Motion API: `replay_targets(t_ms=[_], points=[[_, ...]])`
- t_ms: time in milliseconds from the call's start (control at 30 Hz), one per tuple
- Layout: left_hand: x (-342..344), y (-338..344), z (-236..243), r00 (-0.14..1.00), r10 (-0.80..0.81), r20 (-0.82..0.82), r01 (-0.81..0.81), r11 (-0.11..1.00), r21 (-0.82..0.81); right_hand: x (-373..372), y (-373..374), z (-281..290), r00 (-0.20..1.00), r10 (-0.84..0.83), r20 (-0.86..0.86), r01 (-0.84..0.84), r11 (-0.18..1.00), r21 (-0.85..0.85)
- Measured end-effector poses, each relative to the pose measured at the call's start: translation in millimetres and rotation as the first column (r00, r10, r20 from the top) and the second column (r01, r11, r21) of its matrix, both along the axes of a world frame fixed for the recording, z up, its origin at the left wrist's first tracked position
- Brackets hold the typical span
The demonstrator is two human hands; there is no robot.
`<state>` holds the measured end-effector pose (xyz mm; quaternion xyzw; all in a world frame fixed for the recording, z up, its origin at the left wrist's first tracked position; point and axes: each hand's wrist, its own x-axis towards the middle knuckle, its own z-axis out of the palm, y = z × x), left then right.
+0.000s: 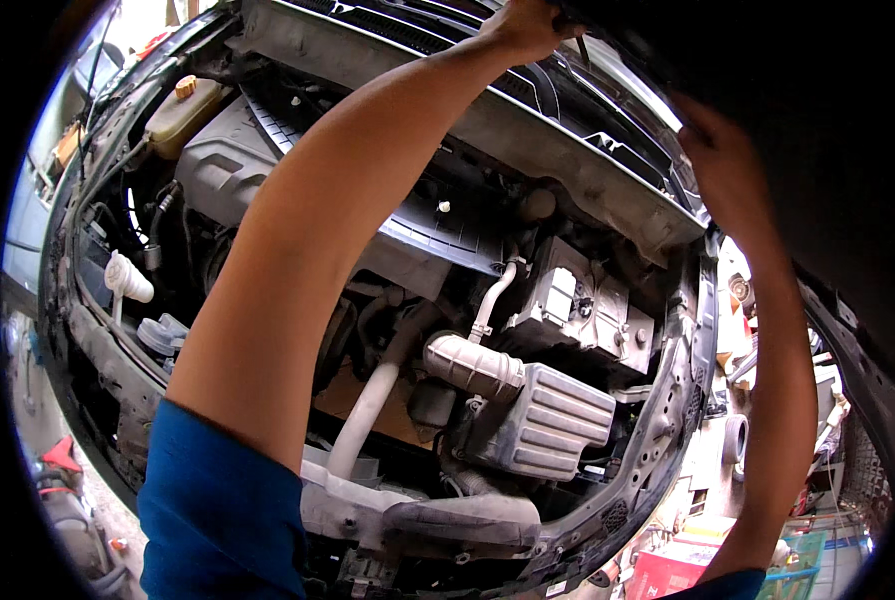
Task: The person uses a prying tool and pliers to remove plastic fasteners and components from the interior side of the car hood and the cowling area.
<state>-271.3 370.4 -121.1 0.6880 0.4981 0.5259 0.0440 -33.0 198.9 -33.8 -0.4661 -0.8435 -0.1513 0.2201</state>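
Observation:
My left hand (527,30) reaches to the far upper edge of the engine bay beside the windscreen cowl (607,170), fingers curled on a small dark piece I cannot make out. On the upper right, my right hand (717,150) is raised at the dark underside of the raised bonnet (837,190); its fingers are dim and blurred, so their grip is unclear. Below my arms lie a battery (597,310), a ribbed airbox (542,420) with an intake duct (467,365), a grey engine cover (217,160) and a tank with an orange cap (182,120).
A white filler neck (127,278) stands at the left of the bay, near the body rim (67,330). Beyond the right edge are a tyre (735,445), a red box (657,570) and assorted items. A red object (59,455) lies on the floor at lower left.

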Motion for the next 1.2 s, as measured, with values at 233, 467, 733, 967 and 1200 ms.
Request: replay_targets(t_ms=[233,467,733,967,1200], points=[[-20,4,5,0.999,0.021,0.044,-0.021,1.000,0.002,53,-29,2,0.997,-0.033,-0.065,0.024,0.992,-0.125],[-43,-7,11,0.997,0.082,-0.010,-0.082,0.997,-0.008,59,-35,-1,0.992,-0.094,-0.088,0.083,0.989,-0.123],[-54,-38,13,0.997,0.065,0.034,-0.062,0.995,-0.078,59,-36,-15,0.993,-0.110,-0.034,0.097,0.961,-0.260],[-57,-47,13,0.992,0.112,-0.050,-0.118,0.984,-0.132,56,-44,-29,0.998,-0.058,0.018,0.060,0.953,-0.296],[-59,-47,6,0.994,0.088,-0.068,-0.094,0.991,-0.091,58,-57,-43,0.998,-0.025,0.058,0.044,0.939,-0.342]])
